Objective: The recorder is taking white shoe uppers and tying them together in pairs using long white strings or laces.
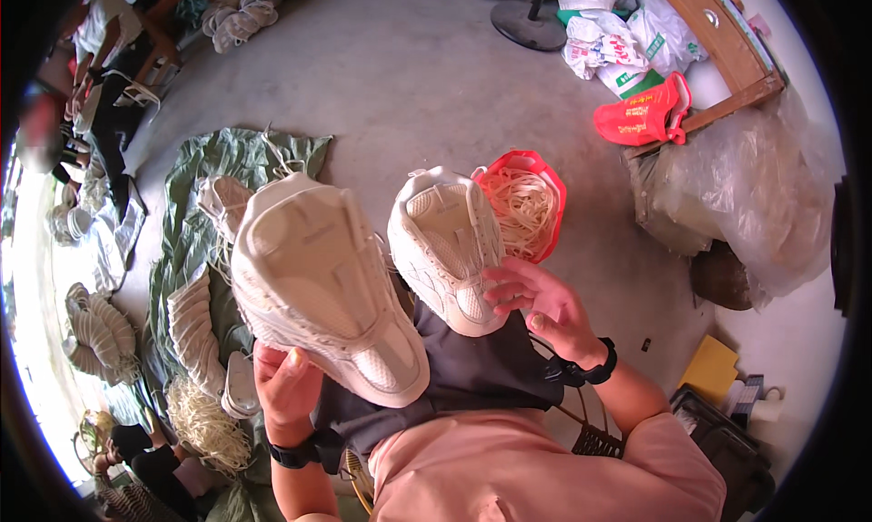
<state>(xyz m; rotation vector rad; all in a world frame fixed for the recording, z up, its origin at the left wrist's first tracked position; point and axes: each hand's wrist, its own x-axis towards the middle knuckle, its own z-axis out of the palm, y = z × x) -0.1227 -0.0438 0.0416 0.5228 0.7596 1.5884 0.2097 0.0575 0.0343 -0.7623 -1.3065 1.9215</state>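
A bare grey concrete floor (409,77) runs through the room, with heaps of shoe parts scattered over it. Closest in, the person sits with a dark grey cloth (472,368) over the lap. The left hand (286,381) cups the heel end of a cream-white shoe (322,281) from below, thumb pressed against the sole edge; the shoe is turned sole up, showing a thick moulded sole with broad recessed panels. The right hand (545,309) holds a second cream-white shoe (445,250) by its side, fingers curled on the mesh upper; this one also shows its sole, with stitched panels visible down the flank. The two shoes sit just beside each other above the lap.

Just behind the second shoe a red bag (549,191) lies open, full of pale laces (522,209). To the left a green sheet (195,213) carries stacked white insoles (195,331) and more loose laces. Farther off, a red-and-white sack (640,113) leans by a wooden bench (718,32), beside crumpled clear plastic (763,186).
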